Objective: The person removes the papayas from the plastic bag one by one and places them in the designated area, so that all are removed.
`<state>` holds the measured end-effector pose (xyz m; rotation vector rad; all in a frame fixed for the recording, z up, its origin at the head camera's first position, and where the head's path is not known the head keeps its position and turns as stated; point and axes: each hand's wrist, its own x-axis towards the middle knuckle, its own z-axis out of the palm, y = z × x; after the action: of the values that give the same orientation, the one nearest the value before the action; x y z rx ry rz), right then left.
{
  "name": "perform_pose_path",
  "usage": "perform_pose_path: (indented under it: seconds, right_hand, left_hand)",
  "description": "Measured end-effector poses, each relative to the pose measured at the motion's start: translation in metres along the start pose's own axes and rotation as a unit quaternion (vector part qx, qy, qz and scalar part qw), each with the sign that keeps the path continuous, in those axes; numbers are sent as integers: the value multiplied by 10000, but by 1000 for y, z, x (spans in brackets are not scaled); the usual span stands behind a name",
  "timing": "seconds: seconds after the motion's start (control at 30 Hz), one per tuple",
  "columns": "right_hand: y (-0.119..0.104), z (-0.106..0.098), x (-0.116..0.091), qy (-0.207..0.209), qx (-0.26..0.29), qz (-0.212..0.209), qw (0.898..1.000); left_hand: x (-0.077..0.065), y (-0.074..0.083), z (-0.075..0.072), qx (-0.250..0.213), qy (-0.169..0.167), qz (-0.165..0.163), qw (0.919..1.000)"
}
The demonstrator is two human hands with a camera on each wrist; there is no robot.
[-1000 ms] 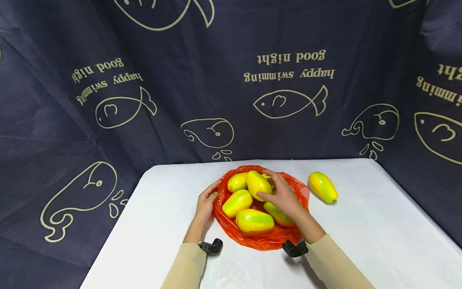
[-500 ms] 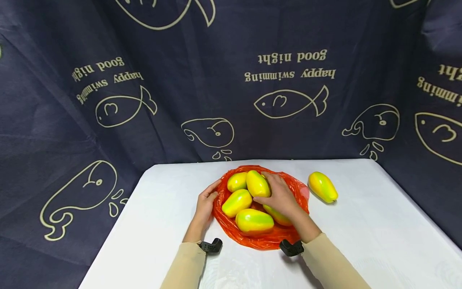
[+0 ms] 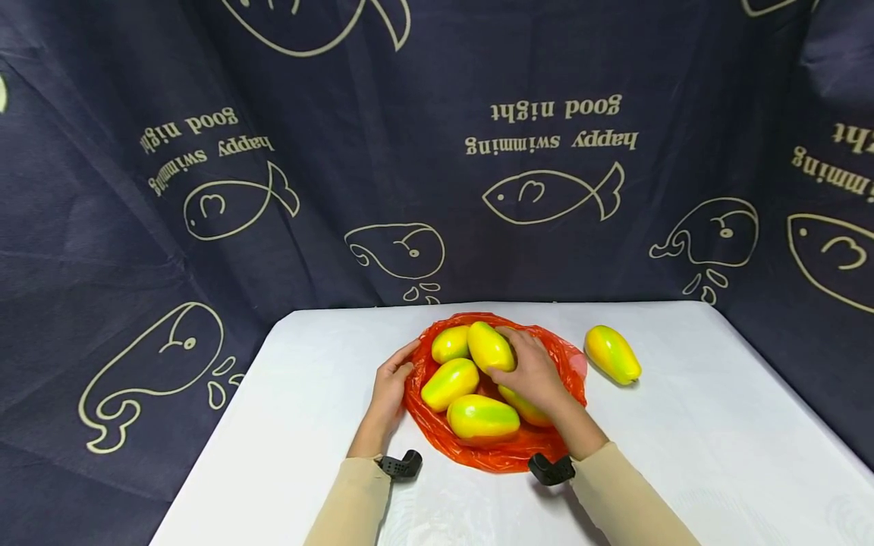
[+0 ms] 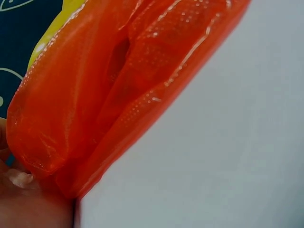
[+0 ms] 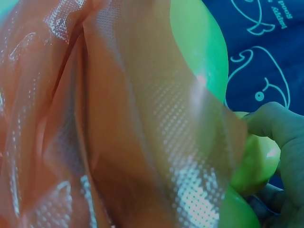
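In the head view several yellow-green papayas (image 3: 482, 417) lie in an opened red plastic bag (image 3: 492, 457). My right hand (image 3: 534, 373) reaches over the bag's right part and grips the uppermost papaya (image 3: 489, 346), thumb at its near end and fingers along its far right side. The right wrist view shows the thumb and fingers around a papaya (image 5: 259, 164), partly hidden behind the bag's film (image 5: 128, 118). My left hand (image 3: 388, 388) holds the bag's left edge between thumb and fingers; in the left wrist view folded red film (image 4: 95, 95) covers most of that hand.
Another papaya (image 3: 612, 354) lies to the right of the bag on the white table (image 3: 703, 455). Behind the table hangs a dark blue cloth (image 3: 410, 152) printed with fish and whales. Each wrist wears a black strap device.
My right hand has shifted slightly left and closed in on the uppermost papaya, which has moved very little. The left hand stays at the bag's edge.
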<state>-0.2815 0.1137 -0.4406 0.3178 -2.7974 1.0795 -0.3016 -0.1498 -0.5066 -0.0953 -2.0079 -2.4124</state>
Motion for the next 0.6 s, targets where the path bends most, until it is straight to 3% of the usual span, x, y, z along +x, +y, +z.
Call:
perform_pose_path:
  seconds: [0.6]
  right_hand:
    - [7, -6, -3, 140, 384, 146, 9991]
  left_hand:
    - [2, -2, 0, 45, 104, 78, 9999]
